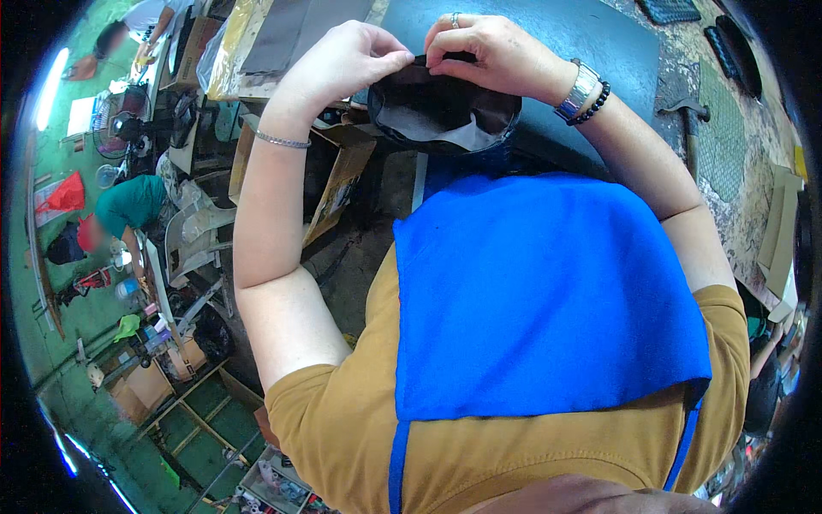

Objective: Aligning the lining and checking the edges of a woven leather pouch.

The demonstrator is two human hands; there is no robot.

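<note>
A black, round-mouthed pouch or bag (445,92) with a pale grey lining hangs open toward me at the near edge of the worktable. My left hand (355,62) pinches the far side of its rim between thumb and fingertips. Close beside it, my right hand (501,58) grips the same black rim, thumb and fingers pressed together. The two sets of fingertips are nearly touching. What kind of article the black piece is, I cannot tell for sure.
Under my hands lies a dark blue-grey mat (591,38). To its right are a hammer (692,141) and black woven-looking pieces (732,56). Dark sheets (300,34) lie at the left. An open cardboard box (341,184) stands below; further left, a person in green (133,204) bends over.
</note>
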